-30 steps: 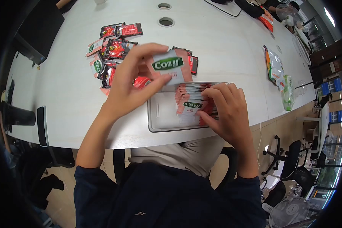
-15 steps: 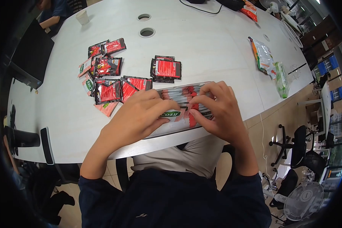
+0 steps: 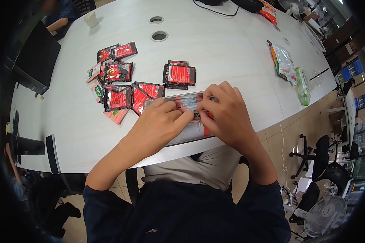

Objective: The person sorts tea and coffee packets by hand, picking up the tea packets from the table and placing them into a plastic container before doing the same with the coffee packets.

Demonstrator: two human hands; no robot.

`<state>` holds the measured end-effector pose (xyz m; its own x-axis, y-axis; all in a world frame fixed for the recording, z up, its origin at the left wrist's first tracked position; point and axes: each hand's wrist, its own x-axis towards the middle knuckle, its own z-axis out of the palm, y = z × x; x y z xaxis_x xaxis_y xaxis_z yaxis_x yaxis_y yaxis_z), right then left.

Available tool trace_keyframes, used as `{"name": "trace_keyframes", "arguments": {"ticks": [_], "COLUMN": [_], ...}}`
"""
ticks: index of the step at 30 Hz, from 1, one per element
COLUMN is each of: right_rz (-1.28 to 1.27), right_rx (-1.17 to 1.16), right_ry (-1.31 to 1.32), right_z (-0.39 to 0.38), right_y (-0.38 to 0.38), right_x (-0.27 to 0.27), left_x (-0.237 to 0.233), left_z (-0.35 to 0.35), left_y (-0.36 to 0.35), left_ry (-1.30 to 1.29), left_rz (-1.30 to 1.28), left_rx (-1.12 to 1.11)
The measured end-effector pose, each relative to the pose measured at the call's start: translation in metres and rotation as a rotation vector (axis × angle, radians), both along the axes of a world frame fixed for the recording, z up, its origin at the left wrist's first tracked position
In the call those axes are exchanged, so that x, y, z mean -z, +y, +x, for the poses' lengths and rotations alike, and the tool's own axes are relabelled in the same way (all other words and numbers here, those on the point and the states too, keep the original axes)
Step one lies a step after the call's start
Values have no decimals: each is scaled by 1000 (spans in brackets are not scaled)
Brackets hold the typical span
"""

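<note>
In front of me at the table edge lies a clear plastic box with a row of red and silver sachets standing in it. My left hand reaches over its left part, fingers curled at a sachet inside. My right hand pinches at the same spot from the right, thumb and fingertips together. The fingers hide most of the sachet they hold. Beyond the box is a small stack of red and black sachets. A loose pile of red, black and pink sachets spreads to the left.
A paper cup stands far left, near a black box-shaped device and another person's arm. Snack bags and a green-white packet lie on the right. A phone sits at the left table edge.
My right hand has moved left and its fingertips have closed in beside my left hand. The green label on the sachet between my hands is now covered. My left fingers are more curled.
</note>
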<state>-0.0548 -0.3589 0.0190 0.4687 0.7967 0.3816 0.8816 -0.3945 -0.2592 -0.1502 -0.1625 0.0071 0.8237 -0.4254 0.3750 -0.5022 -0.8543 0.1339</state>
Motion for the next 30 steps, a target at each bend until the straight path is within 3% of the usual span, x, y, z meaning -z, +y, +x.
{"name": "trace_keyframes", "arguments": {"ticks": [17,19,30], "right_rz": [23,18,140], "right_rx": [20,19,35], "right_ry": [62,67,137], "right_z": [3,4,12], "right_y": [-4,-5,-15], "right_x": [0,1,-2], "left_x": [9,11,12], "left_z": [7,9,13], "left_y": [-14,-15,-21], "left_ry": [-86,-184,-132], "left_rz": [49,99,67], "left_rx": [-75,-106,-148]}}
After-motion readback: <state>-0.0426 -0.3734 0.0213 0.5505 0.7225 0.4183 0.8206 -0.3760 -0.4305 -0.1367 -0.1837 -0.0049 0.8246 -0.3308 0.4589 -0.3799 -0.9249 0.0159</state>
